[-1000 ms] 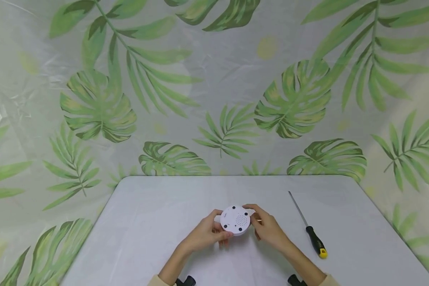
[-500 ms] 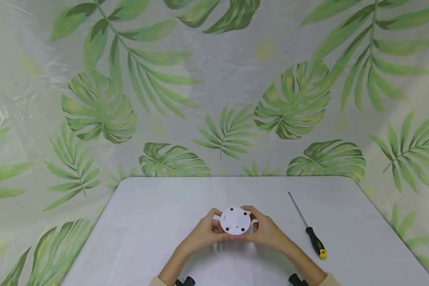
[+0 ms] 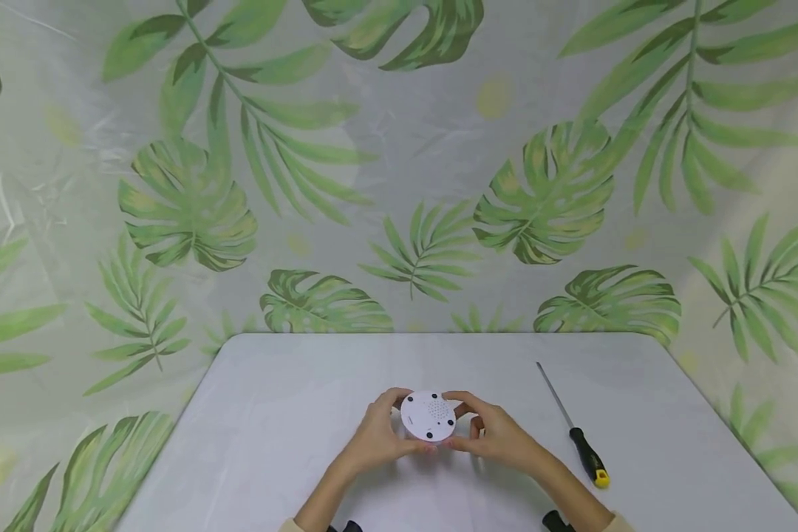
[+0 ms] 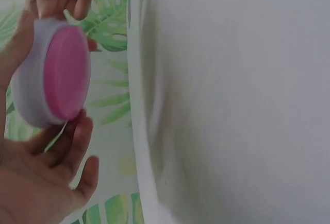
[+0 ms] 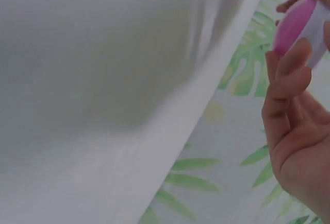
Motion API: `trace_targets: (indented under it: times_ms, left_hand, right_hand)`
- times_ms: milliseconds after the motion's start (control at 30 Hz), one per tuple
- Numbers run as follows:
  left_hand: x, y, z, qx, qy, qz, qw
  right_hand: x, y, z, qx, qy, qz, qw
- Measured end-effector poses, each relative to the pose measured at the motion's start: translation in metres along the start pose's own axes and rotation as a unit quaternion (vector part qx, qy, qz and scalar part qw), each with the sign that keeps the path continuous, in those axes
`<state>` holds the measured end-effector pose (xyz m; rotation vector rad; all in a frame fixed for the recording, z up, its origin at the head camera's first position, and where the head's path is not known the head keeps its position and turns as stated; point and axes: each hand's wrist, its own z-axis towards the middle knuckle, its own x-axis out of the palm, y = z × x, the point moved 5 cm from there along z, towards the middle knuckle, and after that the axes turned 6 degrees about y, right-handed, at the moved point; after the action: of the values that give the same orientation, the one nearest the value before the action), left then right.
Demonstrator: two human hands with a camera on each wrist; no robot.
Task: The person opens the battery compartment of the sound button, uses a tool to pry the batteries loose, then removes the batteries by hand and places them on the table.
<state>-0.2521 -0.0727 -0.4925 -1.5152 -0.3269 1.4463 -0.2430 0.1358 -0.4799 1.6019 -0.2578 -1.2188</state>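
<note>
A round white plastic device (image 3: 428, 416) is held up over the table, its flat back towards the head camera. That back bears a patch of small holes and several dark round spots. The device's other face (image 4: 67, 74) is pink, seen in the left wrist view and partly in the right wrist view, where the pink side (image 5: 295, 26) is cut by the frame edge. My left hand (image 3: 377, 436) grips the left side, thumb at the lower edge. On the right side, my right hand (image 3: 499, 436) holds the rim between thumb and fingers.
A screwdriver (image 3: 587, 452) with a black and yellow handle lies on the white table (image 3: 286, 414) to the right, shaft pointing away. Behind the table's far edge hangs a leaf-patterned sheet (image 3: 412, 148).
The white device has turned counterclockwise in my hands and shifted slightly left. My right thumb has moved from its right side to the lower edge. The screwdriver lies as before.
</note>
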Motion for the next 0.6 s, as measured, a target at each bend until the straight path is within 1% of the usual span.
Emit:
trace_targets:
  times_ms: [33,100,167,233,333,433,500,600]
  left_hand:
    - [0.0,0.0,0.0,-0.003,-0.02,0.0,0.9998]
    - [0.001,-0.002,0.0,-0.006,-0.049,-0.005,0.9988]
    - [0.002,-0.003,0.0,-0.008,-0.064,-0.007,0.9979]
    - [0.004,-0.005,0.0,-0.011,-0.067,-0.007,0.9977]
    - [0.006,-0.007,0.0,-0.013,-0.054,-0.001,0.9985]
    - [0.004,-0.009,-0.001,0.002,-0.034,-0.008,0.9994]
    - [0.002,-0.01,0.0,0.021,-0.019,-0.017,0.9995]
    - [0.001,-0.01,0.0,0.037,0.008,-0.034,0.9987]
  right_hand:
    - [0.001,0.002,0.0,-0.001,-0.015,-0.013,0.9998]
    - [0.003,0.006,0.0,0.004,-0.041,-0.04,0.9984]
    - [0.005,0.009,0.0,0.015,-0.062,-0.057,0.9963]
    - [0.006,0.009,0.001,0.029,-0.08,-0.067,0.9941]
    - [0.004,0.008,0.0,0.038,-0.088,-0.05,0.9942]
    - [0.0,0.005,-0.001,0.033,-0.077,-0.018,0.9963]
    - [-0.005,0.004,-0.002,0.025,-0.059,0.012,0.9979]
    - [-0.01,0.004,-0.002,0.006,-0.014,0.039,0.9991]
